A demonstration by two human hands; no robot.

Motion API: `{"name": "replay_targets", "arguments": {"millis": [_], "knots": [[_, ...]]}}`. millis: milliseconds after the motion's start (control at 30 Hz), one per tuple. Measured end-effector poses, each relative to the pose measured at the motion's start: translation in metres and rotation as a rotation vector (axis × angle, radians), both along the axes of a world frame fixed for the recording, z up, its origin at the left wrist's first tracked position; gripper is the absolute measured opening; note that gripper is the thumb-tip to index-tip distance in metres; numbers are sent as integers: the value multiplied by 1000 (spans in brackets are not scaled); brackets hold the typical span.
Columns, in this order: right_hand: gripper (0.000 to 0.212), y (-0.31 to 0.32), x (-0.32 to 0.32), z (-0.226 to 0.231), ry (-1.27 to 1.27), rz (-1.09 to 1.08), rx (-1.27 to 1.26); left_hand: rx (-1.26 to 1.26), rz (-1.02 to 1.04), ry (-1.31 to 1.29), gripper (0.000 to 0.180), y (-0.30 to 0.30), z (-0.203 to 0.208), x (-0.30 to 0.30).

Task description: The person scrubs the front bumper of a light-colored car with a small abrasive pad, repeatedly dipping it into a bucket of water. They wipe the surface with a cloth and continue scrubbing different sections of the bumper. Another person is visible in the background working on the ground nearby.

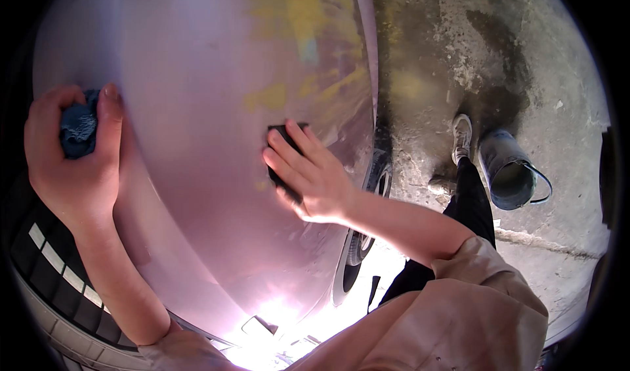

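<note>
A pale pinkish car body panel [197, 108] spreads out beneath both hands, wet-looking and dull. Yellow patches [289, 10] mark its far right part. On the left, my left hand [79, 181] is curled around a crumpled dark blue cloth or sponge [79, 131], close to the panel's left side. My right hand [318, 184] lies over a black sanding block [289, 139] and presses it flat against the panel, just nearer than the yellow areas. Its fingers cover most of the block, so the underside is hidden.
A dark bucket [499, 151] with a handle stands on the stained concrete floor [564, 102] at right, beside my shoe [462, 135]. Car wheels [361, 247] show below the panel's right edge. Strong light glares off the near end around a car mirror [258, 327].
</note>
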State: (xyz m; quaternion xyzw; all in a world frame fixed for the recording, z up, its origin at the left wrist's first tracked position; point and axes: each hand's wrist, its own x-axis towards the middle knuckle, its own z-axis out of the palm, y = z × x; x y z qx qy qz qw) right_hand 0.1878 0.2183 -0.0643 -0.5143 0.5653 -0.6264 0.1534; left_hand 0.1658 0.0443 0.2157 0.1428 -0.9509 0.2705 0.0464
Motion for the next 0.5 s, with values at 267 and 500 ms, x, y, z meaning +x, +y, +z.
{"name": "replay_targets", "arguments": {"millis": [267,500], "knots": [[60,-41,-40,29,-204,-3,247,-92,150,17,33,-17,-5,9],[64,-51,-53,-29,-244,-123,193,-82,177,11,32,-20,-5,12]]}}
